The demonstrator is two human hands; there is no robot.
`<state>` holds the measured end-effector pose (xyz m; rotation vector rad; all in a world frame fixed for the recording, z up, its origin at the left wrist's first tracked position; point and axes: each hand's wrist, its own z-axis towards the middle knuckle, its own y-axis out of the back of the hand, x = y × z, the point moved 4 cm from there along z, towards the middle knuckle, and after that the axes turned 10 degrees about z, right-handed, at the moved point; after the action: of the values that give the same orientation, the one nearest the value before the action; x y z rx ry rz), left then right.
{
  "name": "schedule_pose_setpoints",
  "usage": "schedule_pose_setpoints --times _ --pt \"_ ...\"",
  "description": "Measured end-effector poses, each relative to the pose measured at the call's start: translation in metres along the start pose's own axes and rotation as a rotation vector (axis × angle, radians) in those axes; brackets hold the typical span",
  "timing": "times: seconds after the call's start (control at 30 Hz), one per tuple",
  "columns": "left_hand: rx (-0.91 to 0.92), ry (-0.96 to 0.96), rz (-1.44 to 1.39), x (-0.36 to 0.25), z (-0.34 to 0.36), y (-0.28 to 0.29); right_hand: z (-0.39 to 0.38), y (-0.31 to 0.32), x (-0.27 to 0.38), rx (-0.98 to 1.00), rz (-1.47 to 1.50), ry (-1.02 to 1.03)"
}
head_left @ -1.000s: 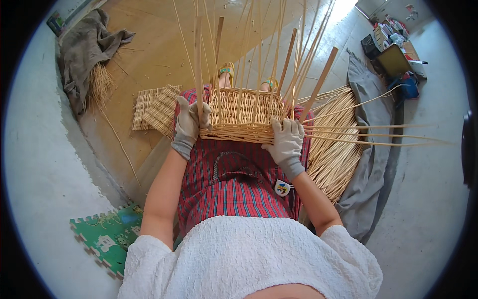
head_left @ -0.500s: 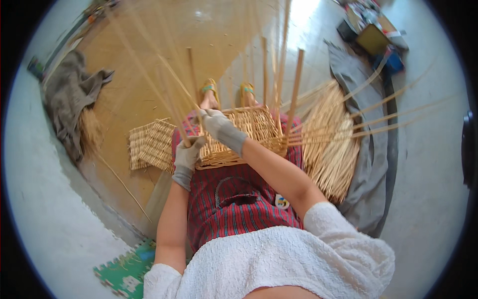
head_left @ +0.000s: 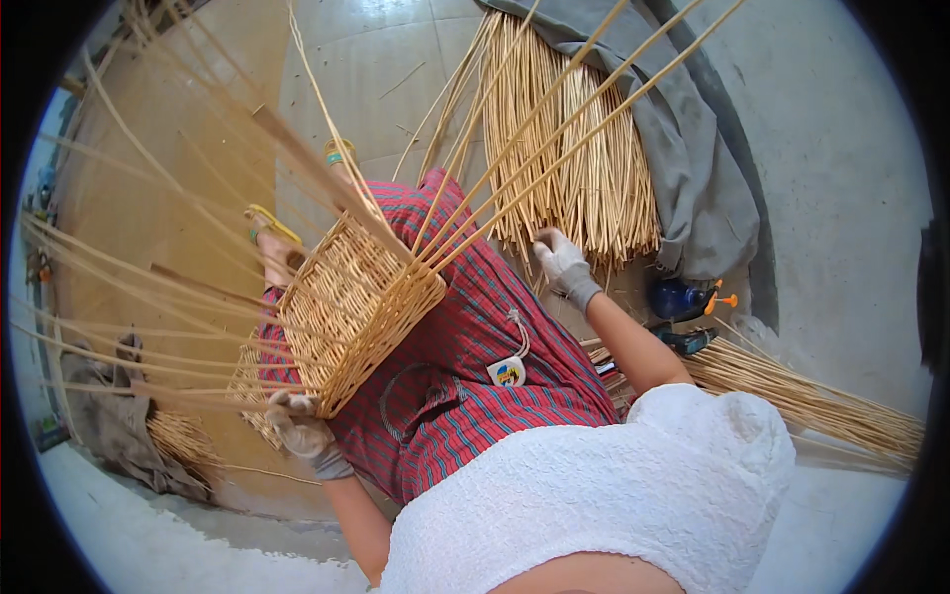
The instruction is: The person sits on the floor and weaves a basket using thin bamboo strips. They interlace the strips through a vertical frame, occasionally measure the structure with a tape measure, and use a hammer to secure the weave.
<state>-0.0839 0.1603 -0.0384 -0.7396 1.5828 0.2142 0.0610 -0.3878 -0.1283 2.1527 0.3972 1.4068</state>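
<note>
A half-woven wicker basket [head_left: 371, 332] rests tilted on my lap, with long rods fanning up from its sides and flat wooden stakes [head_left: 317, 178] at its corners. My gloved left hand [head_left: 300, 428] is closed around its near left corner. My gloved right hand [head_left: 566, 265] is away from the basket, at the near ends of a big bundle of wicker rods [head_left: 594, 148] on the floor to the right. Its fingers are pinched together there; whether a rod is between them cannot be made out.
Grey cloth [head_left: 693, 188] lies along the bundle's right side. Near my right forearm are a blue round object [head_left: 678, 297] with orange parts and another bundle of rods [head_left: 811, 396]. Woven panels [head_left: 252, 391] lie by my left leg; a grey cloth [head_left: 109, 406] covers more straw-coloured material at left.
My right hand has left the basket and reached right to the rod bundle. The basket has turned and tilted leftward, my left hand still on it. The view has swung right.
</note>
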Motion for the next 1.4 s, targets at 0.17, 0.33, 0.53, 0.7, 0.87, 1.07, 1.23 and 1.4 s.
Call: schedule_pose_setpoints --times 0.17,0.33,0.53,0.7,0.87,1.07,1.23,1.4 --pt "-0.283 0.079 -0.176 0.011 -0.001 0.032 0.056 -0.037 -0.06 0.214 -0.079 -0.028" --pt "-0.208 -0.003 -0.018 0.025 -0.015 0.075 0.13 -0.128 -0.014 0.351 -0.013 0.126" --pt "-0.244 0.124 0.19 0.029 -0.024 0.102 0.237 -0.231 0.041 0.149 0.067 0.263" --pt "-0.417 0.196 0.231 0.023 -0.044 0.121 0.269 -0.293 0.116 0.283 -0.303 0.335" --pt "-0.481 0.256 0.264 0.026 -0.045 0.117 0.279 -0.32 0.073 0.342 -0.726 0.274" --pt "-0.443 0.272 0.247 0.031 -0.036 0.123 0.221 -0.251 -0.076 0.22 -0.694 0.438" --pt "-0.365 0.252 0.182 0.031 -0.029 0.135 0.173 -0.209 -0.101 0.388 -0.518 0.444" --pt "-0.324 0.243 0.149 0.031 -0.025 0.135 0.179 -0.198 -0.075 0.158 -0.163 0.291"
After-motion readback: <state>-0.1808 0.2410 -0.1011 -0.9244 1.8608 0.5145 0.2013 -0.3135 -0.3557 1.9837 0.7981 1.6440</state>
